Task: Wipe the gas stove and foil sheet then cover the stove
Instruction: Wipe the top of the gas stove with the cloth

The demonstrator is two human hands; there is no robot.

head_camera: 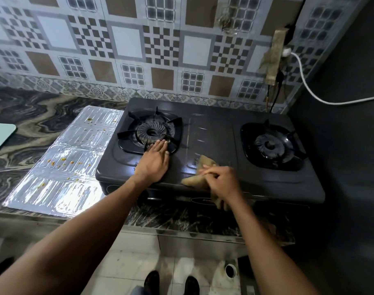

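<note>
Wiping step, stove top. Your right hand (221,182) is closed around a brown cloth (200,174) on the front-centre panel of the black two-burner gas stove (213,133); your left hand (154,161) lies open and flat, empty, at the left burner grate (150,130). Keep that brace and wipe flat towards the front edge. Foil sheet (69,158), left of the stove, shows orange spots.
</note>
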